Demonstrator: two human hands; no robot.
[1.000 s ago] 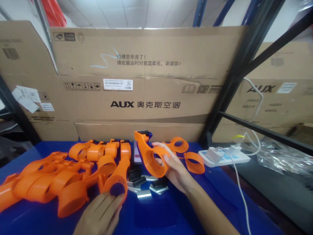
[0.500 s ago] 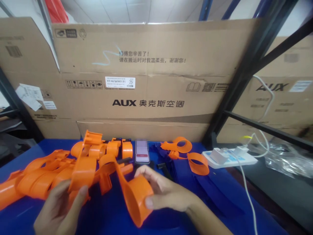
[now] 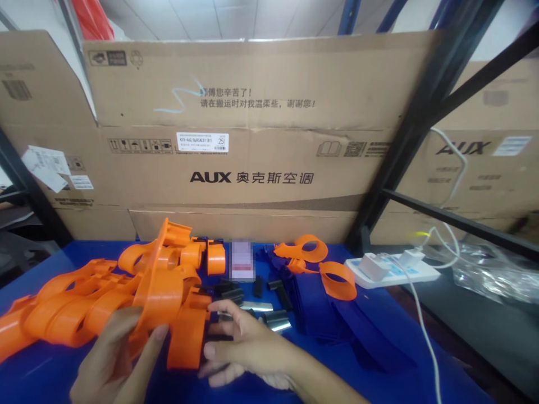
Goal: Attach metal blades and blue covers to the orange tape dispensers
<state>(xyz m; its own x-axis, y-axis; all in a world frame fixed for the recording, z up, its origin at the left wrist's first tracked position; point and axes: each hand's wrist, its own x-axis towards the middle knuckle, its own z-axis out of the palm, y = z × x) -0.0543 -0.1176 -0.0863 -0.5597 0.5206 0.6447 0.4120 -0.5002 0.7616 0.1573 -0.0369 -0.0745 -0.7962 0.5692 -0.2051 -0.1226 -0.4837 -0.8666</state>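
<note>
My left hand [image 3: 120, 356] is closed around the lower part of an orange plastic piece [image 3: 160, 294] with a rounded loop and a long arm standing up. My right hand [image 3: 252, 348] has its fingers apart, the tips beside the right edge of another orange looped piece [image 3: 187, 339]; whether they touch it I cannot tell. That piece stands close against the one in my left hand. Behind and to the left, more orange looped pieces [image 3: 63, 320] lie in a pile. Short black parts [image 3: 229, 292] and dark shiny tube-like parts [image 3: 275, 320] lie beyond my right hand.
A phone [image 3: 242, 261] stands at the back of the blue surface [image 3: 236, 387]. Dark blue flat sheets [image 3: 320, 308] and orange rings [image 3: 339, 280] lie to the right, near a white power strip [image 3: 391, 269] with cables. A large cardboard box [image 3: 252, 151] closes off the back.
My right hand has let go of its orange looped piece, which now appears beside the piece in my left hand. The left hand has shifted slightly right. More black parts have come into sight.
</note>
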